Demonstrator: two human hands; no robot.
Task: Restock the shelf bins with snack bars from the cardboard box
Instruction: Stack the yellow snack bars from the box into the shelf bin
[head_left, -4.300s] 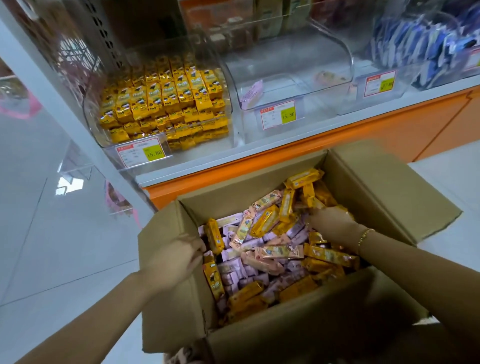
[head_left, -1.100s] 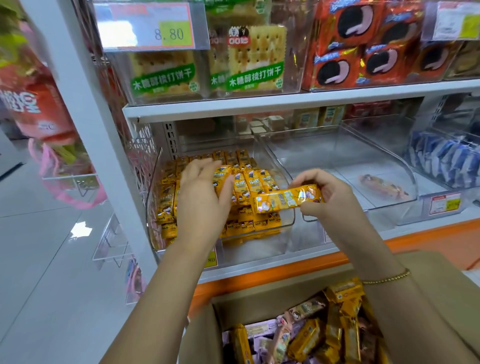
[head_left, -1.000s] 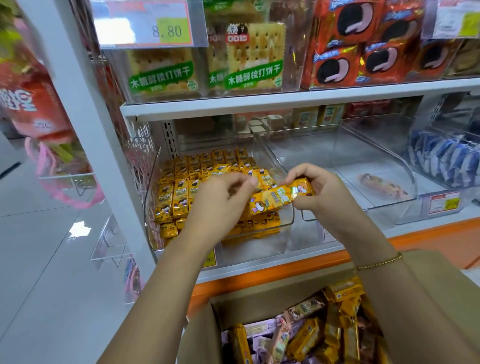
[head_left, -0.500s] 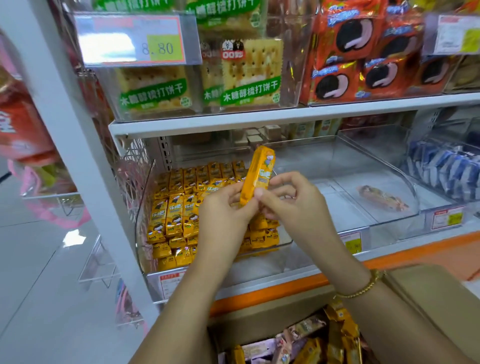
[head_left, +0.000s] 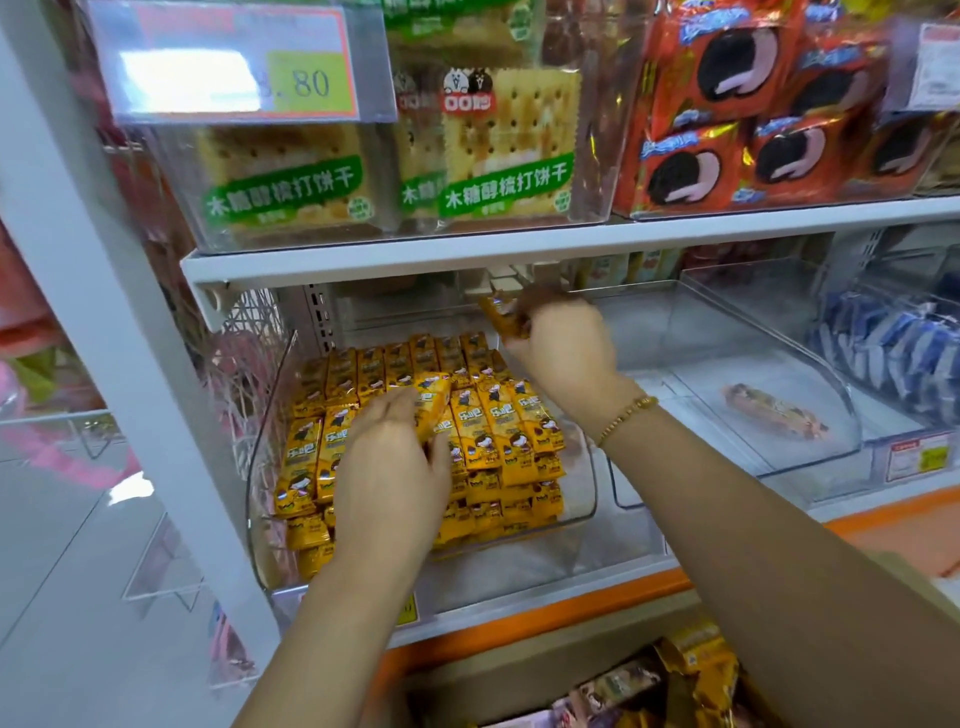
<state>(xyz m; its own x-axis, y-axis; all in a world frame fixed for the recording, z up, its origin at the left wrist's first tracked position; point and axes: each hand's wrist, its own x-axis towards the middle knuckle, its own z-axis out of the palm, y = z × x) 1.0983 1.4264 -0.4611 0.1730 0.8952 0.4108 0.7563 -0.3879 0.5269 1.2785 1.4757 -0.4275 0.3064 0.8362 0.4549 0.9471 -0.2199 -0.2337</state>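
Two hands of mine are in at the lower shelf. My left hand (head_left: 389, 467) lies back-up over the clear bin (head_left: 584, 493), its fingers (head_left: 387, 415) close together and nearly straight on the rows of yellow bars (head_left: 498, 431) that stand packed inside. A tilted bar (head_left: 434, 402) sticks out just right of those fingertips, slanting across the upright rows. Its lower end runs under the hand between forefinger and thumb, and I cannot tell whether I pinch it or only press on it.

My right hand (head_left: 563, 353) is farther in and higher, above the back rows. Its fingers are curled round a snack bar (head_left: 497, 318), which juts out to the left of the knuckles, blurred, just under the white shelf board (head_left: 519, 244). A bead bracelet (head_left: 626, 415) sits on that wrist.

Right of my right fingers stands a second bin (head_left: 836, 395), also clear, with a lone bar (head_left: 774, 413) lying on its floor. Beyond that are blue packets (head_left: 883, 353). Above both hands, on top of the board, are cracker packs (head_left: 504, 145) with green bands, and red biscuit packs (head_left: 727, 130) to their right. A price label (head_left: 234, 62) hangs up and to the left of my left fingers.

Below my forearms, nearest to me, is the cardboard box (head_left: 493, 675), open, with mixed bars (head_left: 691, 670) in yellow and paler wrappers heaped inside.
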